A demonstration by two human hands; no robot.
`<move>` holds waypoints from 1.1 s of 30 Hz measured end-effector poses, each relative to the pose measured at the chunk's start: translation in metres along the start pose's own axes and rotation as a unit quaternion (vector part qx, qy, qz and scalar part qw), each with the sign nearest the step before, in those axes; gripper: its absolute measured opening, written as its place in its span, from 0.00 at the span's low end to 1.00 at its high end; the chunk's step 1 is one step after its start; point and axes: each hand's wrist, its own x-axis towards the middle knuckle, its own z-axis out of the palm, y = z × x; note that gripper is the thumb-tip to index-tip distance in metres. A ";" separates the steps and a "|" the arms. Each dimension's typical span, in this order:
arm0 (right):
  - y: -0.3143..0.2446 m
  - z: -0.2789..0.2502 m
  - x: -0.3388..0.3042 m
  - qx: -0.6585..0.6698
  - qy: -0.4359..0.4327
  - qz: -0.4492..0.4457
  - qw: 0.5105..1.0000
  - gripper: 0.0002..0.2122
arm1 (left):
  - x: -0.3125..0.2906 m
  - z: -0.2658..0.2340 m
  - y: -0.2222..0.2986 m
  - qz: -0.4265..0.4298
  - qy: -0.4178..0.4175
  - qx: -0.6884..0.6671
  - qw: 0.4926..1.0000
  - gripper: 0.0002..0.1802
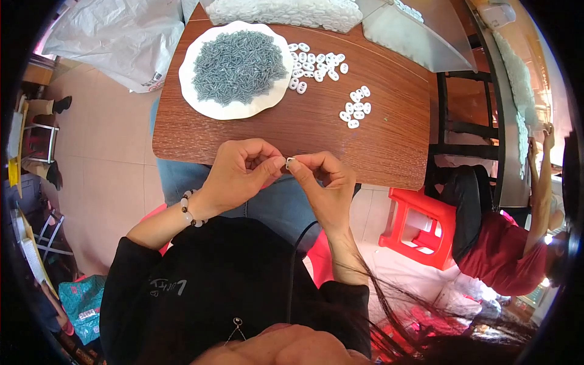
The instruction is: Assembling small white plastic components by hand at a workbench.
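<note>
Both grips pinch one small white part point(290, 162) | brown wooden table point(316, 121), white plate point(201, 103) | tan tiled floor point(109, 164)

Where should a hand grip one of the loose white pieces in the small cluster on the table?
Probably across the narrow sides of a white piece, coming from above: each lies flat on the table, an oval. The one at the cluster's near edge has open table beside it.

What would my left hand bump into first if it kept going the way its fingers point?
Almost at once, the small white piece pinched between both hands, then the right hand; the left hand points rightward toward them.
</note>
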 end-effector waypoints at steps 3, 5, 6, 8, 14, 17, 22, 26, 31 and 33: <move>0.000 0.000 -0.003 -0.001 0.003 -0.005 1.000 0.04 | 0.000 0.003 0.000 0.010 0.000 0.002 1.000 0.08; 0.002 0.001 -0.002 0.000 0.002 -0.008 1.000 0.04 | -0.001 0.004 0.001 0.005 0.016 0.023 1.000 0.08; 0.004 0.001 -0.002 -0.004 0.003 -0.012 1.000 0.04 | -0.001 0.004 0.001 0.005 0.017 0.023 1.000 0.08; 0.004 0.001 -0.002 -0.011 0.008 -0.016 1.000 0.04 | -0.001 0.006 0.001 0.006 0.021 0.025 0.999 0.07; 0.004 0.004 -0.002 -0.017 0.009 -0.027 0.999 0.04 | -0.001 0.005 -0.008 0.010 0.030 -0.008 0.999 0.08; 0.004 0.005 -0.001 0.014 0.018 -0.011 1.000 0.04 | 0.000 0.002 -0.003 0.006 0.019 -0.018 1.000 0.09; 0.008 0.005 0.000 0.073 0.017 0.008 0.997 0.05 | 0.002 -0.003 -0.005 0.008 0.006 -0.076 0.997 0.13; 0.012 0.003 0.002 0.060 0.020 0.014 0.998 0.05 | 0.005 -0.007 -0.002 -0.006 -0.003 -0.100 0.995 0.16; 0.012 0.001 0.003 0.070 0.023 0.013 0.997 0.05 | 0.007 -0.004 -0.003 -0.013 0.003 -0.101 0.995 0.15; 0.016 0.001 0.003 0.073 0.020 0.010 0.997 0.05 | 0.008 -0.003 -0.005 -0.017 -0.002 -0.101 0.995 0.14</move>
